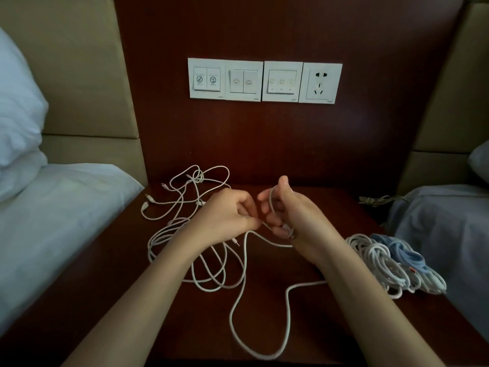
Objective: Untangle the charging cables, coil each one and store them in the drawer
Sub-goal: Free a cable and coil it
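Coiling stage — partly complete
Coiled cables (391,263) lie at right; right hand (288,210) holds loops of a white cable (245,260), left hand (227,213) pinches it — tangled cables (190,207) remain, storage pending.

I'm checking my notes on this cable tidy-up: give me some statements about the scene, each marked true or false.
1. A white cable loops round the fingers of the right hand. True.
2. The left hand lies flat on the nightstand. False: it pinches the white cable beside the right hand.
3. Coiled cables lie at the nightstand's right edge. True.
4. A plug sits in the wall socket. False: nothing is plugged in.
5. Every cable is coiled. False: a loose tangle lies behind the left hand.
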Motion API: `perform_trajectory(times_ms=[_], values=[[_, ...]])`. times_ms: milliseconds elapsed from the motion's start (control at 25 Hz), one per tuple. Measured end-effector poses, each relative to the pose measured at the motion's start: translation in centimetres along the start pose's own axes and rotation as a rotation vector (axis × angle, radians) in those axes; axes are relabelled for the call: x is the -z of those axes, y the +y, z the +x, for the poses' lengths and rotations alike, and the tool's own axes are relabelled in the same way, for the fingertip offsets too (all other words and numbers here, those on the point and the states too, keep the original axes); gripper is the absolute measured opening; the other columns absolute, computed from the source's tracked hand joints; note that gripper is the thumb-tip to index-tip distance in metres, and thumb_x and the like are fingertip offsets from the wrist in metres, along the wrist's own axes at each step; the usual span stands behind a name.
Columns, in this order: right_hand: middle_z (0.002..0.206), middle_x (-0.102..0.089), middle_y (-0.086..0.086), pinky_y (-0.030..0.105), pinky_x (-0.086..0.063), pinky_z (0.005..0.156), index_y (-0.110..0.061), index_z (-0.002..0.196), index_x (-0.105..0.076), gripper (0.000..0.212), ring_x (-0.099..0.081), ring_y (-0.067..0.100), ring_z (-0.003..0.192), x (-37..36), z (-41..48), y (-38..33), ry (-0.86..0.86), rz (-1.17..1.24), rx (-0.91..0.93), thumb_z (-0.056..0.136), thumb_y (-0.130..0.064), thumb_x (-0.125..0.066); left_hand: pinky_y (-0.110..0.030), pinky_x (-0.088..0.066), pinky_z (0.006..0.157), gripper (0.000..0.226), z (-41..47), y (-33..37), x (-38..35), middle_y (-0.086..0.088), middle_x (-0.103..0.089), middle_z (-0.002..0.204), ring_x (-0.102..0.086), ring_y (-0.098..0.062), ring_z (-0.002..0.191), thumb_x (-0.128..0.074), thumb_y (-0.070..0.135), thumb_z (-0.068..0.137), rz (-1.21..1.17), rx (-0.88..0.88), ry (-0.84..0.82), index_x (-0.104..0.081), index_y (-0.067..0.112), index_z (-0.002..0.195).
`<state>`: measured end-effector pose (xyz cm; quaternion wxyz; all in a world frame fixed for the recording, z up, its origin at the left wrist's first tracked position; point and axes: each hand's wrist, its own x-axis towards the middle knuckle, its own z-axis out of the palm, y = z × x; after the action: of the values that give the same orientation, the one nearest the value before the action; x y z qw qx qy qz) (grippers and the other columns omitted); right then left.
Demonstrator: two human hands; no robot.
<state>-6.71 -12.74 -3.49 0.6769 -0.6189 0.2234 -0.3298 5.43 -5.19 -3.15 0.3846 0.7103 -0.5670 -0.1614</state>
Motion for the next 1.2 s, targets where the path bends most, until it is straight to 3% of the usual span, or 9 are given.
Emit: perform_trajectory(times_ms=[240, 400, 560, 680, 840, 920, 1000, 1120, 1200], values=[[0.071, -0.056, 0.000, 0.013, -0.042, 0.055, -0.012, 0.080, -0.059, 0.039, -0.051, 0.005, 0.060, -0.9, -0.5, 0.4, 0.161, -0.324, 0.117, 0.102, -0.029, -0.031, -0.017, -0.042, 0.056, 0.011, 0.1, 0.7, -0.5, 0.003, -0.069, 0.073, -0.055, 0.005, 0.051, -0.059, 0.010, 0.087, -0.232, 0.064, 0.130, -0.064, 0.020, 0.084], [0.074, -0.058, -0.014, 0.025, -0.036, 0.080, -0.027, 0.082, -0.058, 0.034, -0.053, -0.001, 0.081, -1.4, -0.7, 0.8, 0.280, -0.466, 0.311, 0.102, -0.030, -0.031, -0.008, -0.042, 0.053, 0.016, -0.3, 1.6, -1.0, 0.002, -0.069, 0.086, -0.057, 0.006, 0.055, -0.052, 0.012, 0.093, -0.363, 0.022, 0.143, -0.063, 0.015, 0.104], [0.098, -0.046, -0.036, 0.023, -0.007, 0.091, -0.044, 0.114, -0.043, 0.024, -0.025, 0.002, 0.116, -1.3, -1.2, 1.5, 0.286, -0.859, 0.441, 0.100, -0.043, -0.024, -0.017, -0.040, 0.056, 0.018, -0.5, 2.3, -0.1, 0.011, -0.063, 0.071, -0.054, -0.002, 0.063, -0.052, 0.027, 0.094, -0.576, 0.017, 0.174, -0.067, 0.019, 0.097], [0.142, -0.024, -0.020, 0.030, -0.006, 0.103, -0.038, 0.145, -0.013, 0.053, -0.007, 0.004, 0.133, -0.8, -1.0, 2.6, 0.180, -1.050, 0.506, 0.094, -0.054, -0.012, -0.012, -0.045, 0.059, 0.011, -1.2, 2.7, 0.1, 0.014, -0.069, 0.073, -0.063, 0.003, 0.069, -0.057, 0.023, 0.091, -0.490, -0.089, 0.087, -0.064, 0.027, 0.099], [0.154, 0.023, -0.009, 0.029, 0.009, 0.108, -0.040, 0.133, 0.030, 0.063, 0.024, -0.001, 0.134, -0.7, -1.2, 2.7, 0.131, -1.177, 0.414, 0.090, -0.055, -0.013, -0.011, -0.049, 0.064, 0.023, -1.3, 2.4, -0.2, 0.011, -0.072, 0.088, -0.068, 0.000, 0.085, -0.061, 0.010, 0.089, -0.480, -0.126, 0.133, -0.067, 0.026, 0.103], [0.155, 0.020, -0.007, 0.030, 0.007, 0.113, -0.036, 0.136, 0.030, 0.080, 0.020, -0.002, 0.135, -1.1, -1.3, 2.1, 0.125, -0.940, 0.339, 0.094, -0.049, -0.036, -0.009, -0.049, 0.066, 0.023, -1.0, 2.1, -0.5, 0.012, -0.071, 0.088, -0.067, 0.003, 0.087, -0.060, 0.006, 0.089, -0.454, -0.175, 0.219, -0.068, 0.023, 0.102], [0.155, -0.004, 0.000, 0.032, -0.012, 0.115, -0.028, 0.147, 0.016, 0.093, -0.002, 0.007, 0.142, -1.4, -1.4, 0.8, 0.153, -0.410, 0.161, 0.089, -0.033, -0.057, -0.008, -0.049, 0.066, 0.021, -0.8, 1.9, -0.9, 0.013, -0.069, 0.089, -0.066, 0.005, 0.088, -0.061, 0.005, 0.088, -0.394, -0.256, 0.330, -0.069, 0.020, 0.101], [0.134, -0.046, 0.016, 0.038, -0.032, 0.107, -0.007, 0.140, -0.031, 0.064, -0.045, 0.026, 0.127, -0.5, -1.5, -1.1, 0.064, 0.432, -0.057, 0.086, -0.034, -0.051, -0.007, -0.048, 0.076, 0.022, -0.7, 1.7, -1.8, 0.015, -0.069, 0.096, -0.064, 0.008, 0.091, -0.063, 0.008, 0.087, -0.156, -0.431, 0.437, -0.072, 0.016, 0.105], [0.117, -0.057, 0.022, 0.042, -0.046, 0.094, -0.004, 0.125, -0.043, 0.052, -0.060, 0.031, 0.105, -0.2, -1.8, -1.8, -0.017, 0.679, -0.117, 0.088, -0.041, -0.046, -0.013, -0.051, 0.073, 0.025, -0.7, 1.4, -2.6, 0.010, -0.072, 0.094, -0.066, 0.002, 0.084, -0.061, 0.012, 0.084, 0.048, -0.565, 0.414, -0.072, 0.018, 0.106]])
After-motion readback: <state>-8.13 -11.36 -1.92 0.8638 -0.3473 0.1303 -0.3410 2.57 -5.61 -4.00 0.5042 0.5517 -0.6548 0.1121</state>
